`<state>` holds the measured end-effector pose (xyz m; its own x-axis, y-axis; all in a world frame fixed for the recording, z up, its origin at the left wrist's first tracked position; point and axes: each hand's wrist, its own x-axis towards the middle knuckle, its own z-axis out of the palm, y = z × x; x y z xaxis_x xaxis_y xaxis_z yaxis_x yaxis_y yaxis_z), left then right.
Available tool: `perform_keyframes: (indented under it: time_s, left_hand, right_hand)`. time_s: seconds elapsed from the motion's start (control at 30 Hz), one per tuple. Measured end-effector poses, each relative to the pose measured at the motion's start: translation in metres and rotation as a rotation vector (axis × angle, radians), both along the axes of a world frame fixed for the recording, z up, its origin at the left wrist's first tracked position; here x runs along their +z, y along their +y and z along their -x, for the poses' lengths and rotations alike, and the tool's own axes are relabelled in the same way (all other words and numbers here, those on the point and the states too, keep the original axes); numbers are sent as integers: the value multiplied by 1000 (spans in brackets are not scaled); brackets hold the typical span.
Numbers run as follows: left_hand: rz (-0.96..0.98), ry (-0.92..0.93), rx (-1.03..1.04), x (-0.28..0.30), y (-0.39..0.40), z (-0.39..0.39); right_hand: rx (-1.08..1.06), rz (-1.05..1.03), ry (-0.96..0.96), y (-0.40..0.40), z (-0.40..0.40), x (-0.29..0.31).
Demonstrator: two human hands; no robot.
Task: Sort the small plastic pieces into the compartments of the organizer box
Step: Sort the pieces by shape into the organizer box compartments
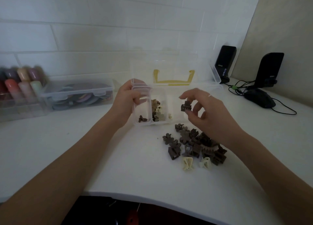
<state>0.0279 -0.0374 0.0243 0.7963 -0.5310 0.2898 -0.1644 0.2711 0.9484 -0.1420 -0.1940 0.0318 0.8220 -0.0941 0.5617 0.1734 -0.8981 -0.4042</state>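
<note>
A right hand (203,106) pinches a dark brown hair claw clip (186,107) just above the clear organizer box (166,121), right of its filled compartments, as the left hand (128,99) grips the box's left edge; unsorted clips (196,145) lie nearer.

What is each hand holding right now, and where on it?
The right hand pinches a dark brown clip by its top end. The left hand grips the left wall of the clear organizer box.

Dark brown clip (186,107), brown-and-cream pile (196,146), clear organizer box (135,121) with yellow handle (172,80).
</note>
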Motion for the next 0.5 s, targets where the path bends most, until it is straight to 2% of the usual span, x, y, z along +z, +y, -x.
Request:
perform_keyframes:
  time_s: [0.23,0.5]
  left_hand:
    - [-8,-30,8,-1,0,-2]
    - [-11,-43,4,-2,1,-1]
  right_hand:
    - [-50,159,-33,1,-1,-2]
    - [-105,149,-63,5,-1,-3]
